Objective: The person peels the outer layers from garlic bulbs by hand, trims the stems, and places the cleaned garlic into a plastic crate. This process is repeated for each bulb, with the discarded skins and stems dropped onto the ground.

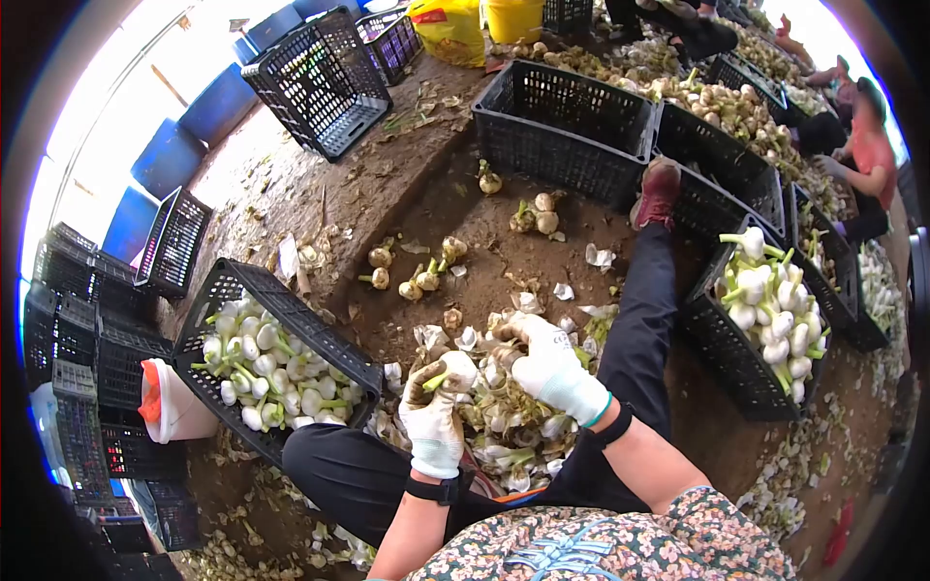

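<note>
Over the pile of peelings [509, 431]: gloved left hand [433, 414] clenched around a white bulb [457, 369], green stalk poking out; gloved right hand [548, 366] just beside, fingers curled tight, contents hidden. Left of the pile, crate [295, 305] of bulbs.

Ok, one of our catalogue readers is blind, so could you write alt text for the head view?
A seated person's gloved left hand grips an onion while the right hand rests on a heap of peelings between their legs. The left crate and the right crate hold peeled white onions; loose onions lie on the dirt ahead.
</note>
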Motion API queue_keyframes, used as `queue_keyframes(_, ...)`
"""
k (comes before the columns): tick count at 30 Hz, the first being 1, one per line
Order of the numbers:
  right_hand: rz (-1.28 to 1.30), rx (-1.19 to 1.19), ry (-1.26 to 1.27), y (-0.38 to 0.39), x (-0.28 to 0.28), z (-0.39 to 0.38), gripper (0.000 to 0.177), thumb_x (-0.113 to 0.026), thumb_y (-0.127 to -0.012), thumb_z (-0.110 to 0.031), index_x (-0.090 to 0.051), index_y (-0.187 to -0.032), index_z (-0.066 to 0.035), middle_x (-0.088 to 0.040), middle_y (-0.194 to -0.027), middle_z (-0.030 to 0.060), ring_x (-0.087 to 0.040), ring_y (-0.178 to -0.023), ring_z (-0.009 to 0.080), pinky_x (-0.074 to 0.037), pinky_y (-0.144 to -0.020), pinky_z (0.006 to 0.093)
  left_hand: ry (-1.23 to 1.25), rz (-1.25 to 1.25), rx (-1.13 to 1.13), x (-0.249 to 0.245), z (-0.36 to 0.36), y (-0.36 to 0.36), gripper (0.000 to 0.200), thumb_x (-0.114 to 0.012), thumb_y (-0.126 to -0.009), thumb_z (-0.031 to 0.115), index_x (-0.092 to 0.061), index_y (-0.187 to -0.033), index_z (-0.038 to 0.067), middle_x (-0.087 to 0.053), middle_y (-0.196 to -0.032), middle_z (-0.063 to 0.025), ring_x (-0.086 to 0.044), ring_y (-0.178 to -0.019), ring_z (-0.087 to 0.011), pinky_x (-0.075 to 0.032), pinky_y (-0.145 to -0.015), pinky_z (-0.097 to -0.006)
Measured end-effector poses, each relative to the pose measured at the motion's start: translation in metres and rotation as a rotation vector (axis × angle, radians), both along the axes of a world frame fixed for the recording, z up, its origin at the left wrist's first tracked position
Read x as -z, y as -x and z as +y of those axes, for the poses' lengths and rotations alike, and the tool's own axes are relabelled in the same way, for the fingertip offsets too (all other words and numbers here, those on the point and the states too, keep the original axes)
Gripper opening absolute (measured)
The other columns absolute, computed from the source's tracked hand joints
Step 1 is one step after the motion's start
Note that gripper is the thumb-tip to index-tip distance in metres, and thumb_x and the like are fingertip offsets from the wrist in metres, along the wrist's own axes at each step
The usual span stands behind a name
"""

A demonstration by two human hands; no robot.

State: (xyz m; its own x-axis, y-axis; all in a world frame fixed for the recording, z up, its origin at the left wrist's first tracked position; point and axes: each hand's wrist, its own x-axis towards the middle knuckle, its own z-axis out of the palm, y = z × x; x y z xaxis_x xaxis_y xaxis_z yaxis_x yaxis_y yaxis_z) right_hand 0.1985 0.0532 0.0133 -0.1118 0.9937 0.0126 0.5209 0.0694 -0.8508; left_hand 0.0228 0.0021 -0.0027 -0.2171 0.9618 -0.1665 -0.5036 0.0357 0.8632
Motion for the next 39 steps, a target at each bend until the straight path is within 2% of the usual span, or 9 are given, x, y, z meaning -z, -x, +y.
queue_keyframes(3,0.265,-0.109,0.182,0.005,-0.005,-0.007,0.032,-0.068,-0.085,-0.026,-0.069,-0.107,-0.003,-0.067,-0.103,0.0188,-0.066,-0.095,0.0340,-0.051,-0.083,0.0397,-0.011,0.077,0.003,0.005,0.001,-0.003,0.030,-0.070,-0.089,0.003,-0.061,-0.118,-0.001,-0.064,-0.114,-0.0091,-0.063,-0.103,-0.0189,-0.052,-0.093,-0.0325)
queue_keyframes(9,-0.020,-0.191,0.121,0.005,-0.005,0.015,0.035,-0.061,-0.074,-0.020,-0.066,-0.101,0.001,-0.065,-0.098,0.0239,-0.061,-0.097,0.0407,-0.049,-0.084,0.0447,-0.067,0.370,0.038,0.014,0.008,-0.003,0.026,-0.070,-0.083,-0.009,-0.069,-0.108,-0.002,-0.059,-0.123,-0.0090,-0.061,-0.106,-0.0164,-0.050,-0.093,-0.0289)
queue_keyframes(15,-0.450,-0.472,0.139,-0.016,0.067,0.083,0.031,-0.058,-0.074,-0.019,-0.067,-0.097,-0.001,-0.065,-0.097,0.0261,-0.066,-0.089,0.0400,-0.054,-0.079,0.0454,-0.100,-0.093,-0.043,-0.020,0.052,0.001,0.035,-0.062,-0.096,0.015,-0.056,-0.127,0.003,-0.061,-0.124,-0.0145,-0.062,-0.108,-0.0239,-0.054,-0.093,-0.0373)
queue_keyframes(22,-0.719,0.287,0.254,-0.109,0.203,0.280,0.034,-0.062,-0.079,-0.020,-0.066,-0.111,-0.009,-0.061,-0.119,0.0228,-0.063,-0.106,0.0404,-0.053,-0.089,0.0462,-0.336,-0.371,-0.369,-0.049,0.118,0.176,0.052,-0.061,-0.096,0.035,-0.051,-0.126,-0.007,-0.060,-0.122,-0.0251,-0.057,-0.117,-0.0368,-0.049,-0.105,-0.0471)
queue_keyframes(26,-0.627,0.229,0.348,-0.111,0.225,0.305,0.044,-0.064,-0.082,-0.021,-0.061,-0.125,-0.014,-0.055,-0.127,0.0207,-0.056,-0.117,0.0403,-0.048,-0.099,0.0436,-0.109,-0.478,-0.378,-0.044,0.131,0.133,0.035,-0.062,-0.095,0.033,-0.064,-0.102,-0.001,-0.065,-0.108,-0.0246,-0.064,-0.103,-0.0337,-0.057,-0.089,-0.0454)
queue_keyframes(27,-0.596,0.294,0.385,-0.109,0.230,0.304,0.048,-0.066,-0.081,-0.021,-0.059,-0.128,-0.014,-0.054,-0.130,0.0205,-0.053,-0.121,0.0402,-0.046,-0.101,0.0429,0.002,-0.465,-0.357,-0.035,0.131,0.114,0.031,-0.050,-0.101,0.032,-0.063,-0.108,0.004,-0.064,-0.109,-0.0211,-0.063,-0.104,-0.0308,-0.055,-0.091,-0.0448)
queue_keyframes(29,-0.578,0.337,0.509,-0.102,0.233,0.297,0.048,-0.069,-0.079,-0.016,-0.059,-0.126,-0.012,-0.052,-0.134,0.0205,-0.058,-0.115,0.0380,-0.049,-0.097,0.0426,0.207,-0.387,-0.349,-0.009,0.137,0.077,0.019,-0.060,-0.097,0.019,-0.059,-0.111,0.006,-0.062,-0.102,-0.0111,-0.062,-0.092,-0.0231,-0.055,-0.082,-0.0391)
queue_keyframes(35,1.072,0.003,0.657,-0.042,0.074,0.180,0.045,-0.075,-0.080,-0.003,-0.053,-0.119,-0.002,-0.061,-0.112,0.0126,-0.065,-0.096,0.0211,-0.055,-0.085,0.0341,0.260,0.163,0.210,0.034,0.112,-0.009,0.070,-0.065,-0.096,0.018,-0.026,-0.152,0.005,-0.043,-0.144,-0.0103,-0.052,-0.120,-0.0211,-0.047,-0.098,-0.0366)
queue_keyframes(39,1.089,-0.181,0.350,-0.002,0.012,0.088,0.051,-0.077,-0.081,-0.006,-0.052,-0.124,0.000,-0.061,-0.118,0.0080,-0.061,-0.106,0.0156,-0.051,-0.093,0.0314,-0.080,0.012,0.169,0.005,0.093,-0.034,0.074,-0.063,-0.097,0.017,-0.018,-0.155,0.013,-0.045,-0.140,-0.0102,-0.051,-0.120,-0.0177,-0.046,-0.099,-0.0307)
